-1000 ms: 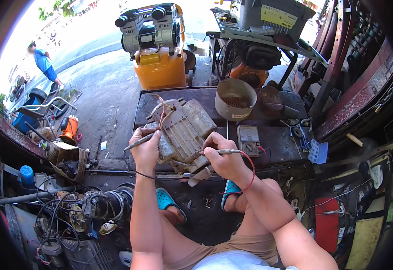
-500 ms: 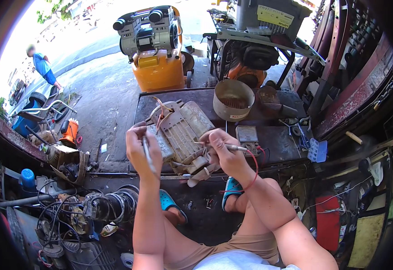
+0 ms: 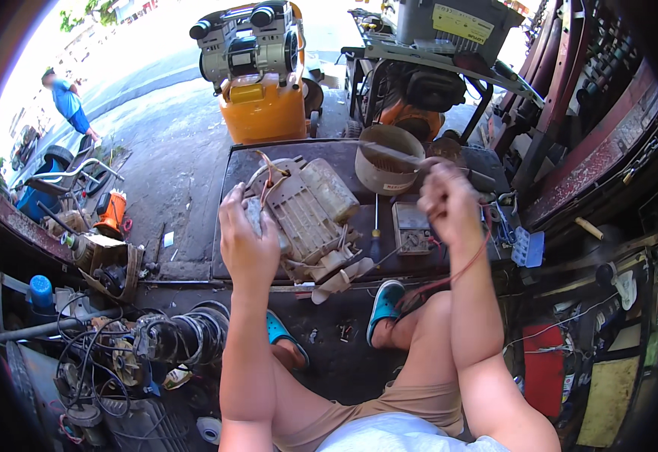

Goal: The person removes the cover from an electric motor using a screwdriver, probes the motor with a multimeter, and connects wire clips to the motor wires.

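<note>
Left hand (image 3: 249,242), loosely open, hangs beside the motor (image 3: 296,209) on the bench (image 3: 338,151), contact unclear; the right hand (image 3: 449,202) grips a blurred probe (image 3: 398,154), perhaps held high to keep its red lead (image 3: 487,227) clear. The meter (image 3: 413,218) sits close, presumably for easy reading; beyond stands a round pot (image 3: 371,177).

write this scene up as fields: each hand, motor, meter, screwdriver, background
left hand: open beside the motor; contact unclear
right hand: closed on a blurred, slim probe
motor: on the dark bench, wires sticking out at its far end
meter: on the bench, right of the motor
screwdriver: between motor and meter
background: orange compressor beyond the bench
</note>
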Demonstrator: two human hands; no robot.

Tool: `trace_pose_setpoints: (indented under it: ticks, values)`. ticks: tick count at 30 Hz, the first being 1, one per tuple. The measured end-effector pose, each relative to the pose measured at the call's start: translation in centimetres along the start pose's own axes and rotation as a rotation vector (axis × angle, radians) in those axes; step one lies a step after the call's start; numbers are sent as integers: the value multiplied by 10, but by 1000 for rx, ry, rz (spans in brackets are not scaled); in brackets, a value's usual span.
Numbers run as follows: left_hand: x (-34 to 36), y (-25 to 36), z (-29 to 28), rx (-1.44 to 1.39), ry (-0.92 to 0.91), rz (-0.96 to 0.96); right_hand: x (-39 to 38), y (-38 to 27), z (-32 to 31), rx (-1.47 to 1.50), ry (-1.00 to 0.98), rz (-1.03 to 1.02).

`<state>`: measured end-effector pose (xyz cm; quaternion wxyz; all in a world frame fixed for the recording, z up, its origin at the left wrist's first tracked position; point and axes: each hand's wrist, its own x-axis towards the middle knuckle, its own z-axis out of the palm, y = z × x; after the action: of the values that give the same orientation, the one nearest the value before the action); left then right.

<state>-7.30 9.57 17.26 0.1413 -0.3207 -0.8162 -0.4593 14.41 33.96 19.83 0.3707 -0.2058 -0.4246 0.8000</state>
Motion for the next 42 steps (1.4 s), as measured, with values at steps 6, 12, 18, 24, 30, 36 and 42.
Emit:
trace_pose_setpoints:
  ticks: [6,12,18,24,30,36,42]
  values:
    - [7,-37,-12,5,-23,-131,67,20,-144,-685,680,-349]
    - [11,-36,4,-81,-188,-212,109,18,-313,-622,638,129]
    - [-5,-49,0,172,-313,-148,90,50,-216,-1686,723,14]
    - [1,-37,13,144,-339,-113,92,31,-213,-756,922,-377]
    - [0,-41,-5,235,-316,-131,20,47,-33,-600,88,-146]
    - [-1,-42,2,303,-325,-83,-28,68,27,-1277,-286,-279]
    - [-1,-43,3,294,-312,-45,-27,67,23,-1388,-457,-102]
